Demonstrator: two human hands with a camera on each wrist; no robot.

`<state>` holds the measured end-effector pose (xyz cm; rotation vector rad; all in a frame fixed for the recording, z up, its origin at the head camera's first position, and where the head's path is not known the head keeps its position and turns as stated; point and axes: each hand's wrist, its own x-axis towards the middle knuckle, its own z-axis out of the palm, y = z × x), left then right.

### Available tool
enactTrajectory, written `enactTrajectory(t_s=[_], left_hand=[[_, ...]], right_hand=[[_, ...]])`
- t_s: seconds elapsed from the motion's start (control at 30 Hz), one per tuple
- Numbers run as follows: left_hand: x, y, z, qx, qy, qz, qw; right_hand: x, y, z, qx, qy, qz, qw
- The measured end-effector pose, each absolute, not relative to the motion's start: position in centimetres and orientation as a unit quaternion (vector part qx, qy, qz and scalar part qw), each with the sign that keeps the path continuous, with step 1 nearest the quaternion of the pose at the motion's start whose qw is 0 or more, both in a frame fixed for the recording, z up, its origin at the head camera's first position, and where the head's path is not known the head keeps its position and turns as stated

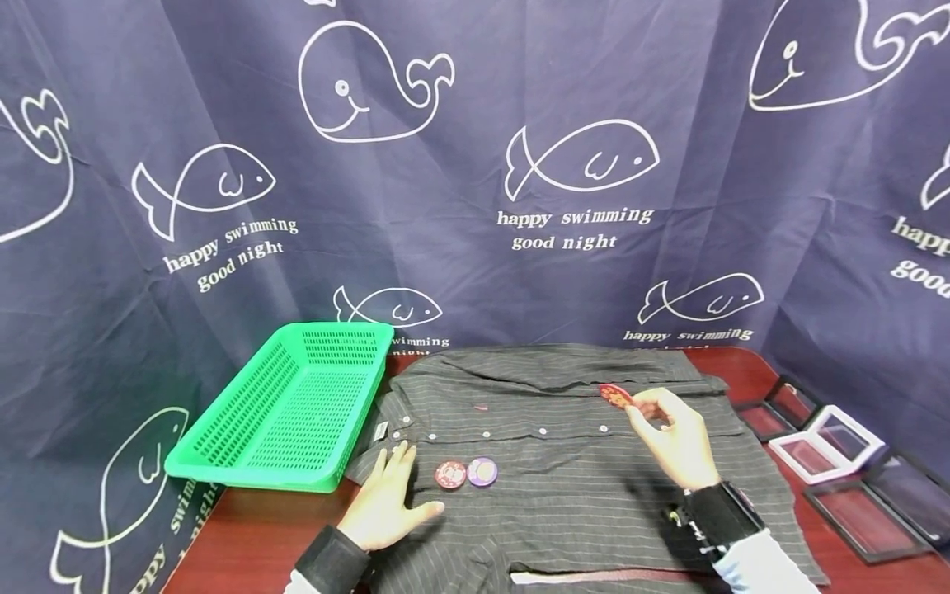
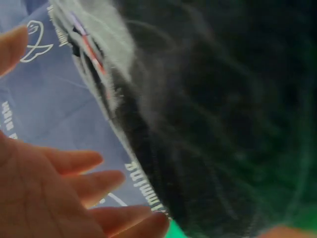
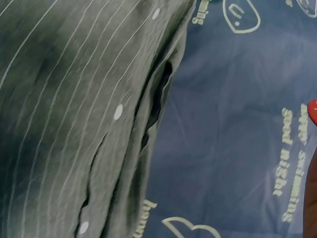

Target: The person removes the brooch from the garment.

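A dark pinstriped shirt (image 1: 564, 478) with small white buttons lies spread on the table. My right hand (image 1: 677, 437) pinches a red round badge (image 1: 614, 396) between thumb and fingers, above the right part of the shirt. At the right edge of the right wrist view, a bit of the red badge (image 3: 312, 112) shows. My left hand (image 1: 386, 503), fingers straight and spread, is at the shirt's left side near the collar. Just right of it, a red badge (image 1: 450, 474) and a purple badge (image 1: 482, 472) lie side by side on the shirt.
A green plastic basket (image 1: 256, 477) stands at the left of the reddish-brown table (image 1: 252, 536). On the right lie opened frame-like cases, one white (image 1: 809, 470) and two black, the nearer black case (image 1: 864, 520) at the table edge. A blue printed curtain (image 1: 475, 181) hangs behind.
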<state>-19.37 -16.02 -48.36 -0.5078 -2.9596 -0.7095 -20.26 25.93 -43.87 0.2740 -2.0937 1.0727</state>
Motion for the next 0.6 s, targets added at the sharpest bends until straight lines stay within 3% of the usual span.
enactTrajectory(t_s=[0.2,0.6], left_hand=[[-18.8,-16.3,-47.8,-0.172,-0.959,-0.221,-0.044],[-18.8,-16.5,-47.9,-0.192,-0.964,-0.164,-0.088]], right_hand=[[-20.7,27.8,-44.3,0.053,-0.822,0.446,0.349],[-21.8,31.4,-44.6,-0.009,-0.833,0.451,0.321]])
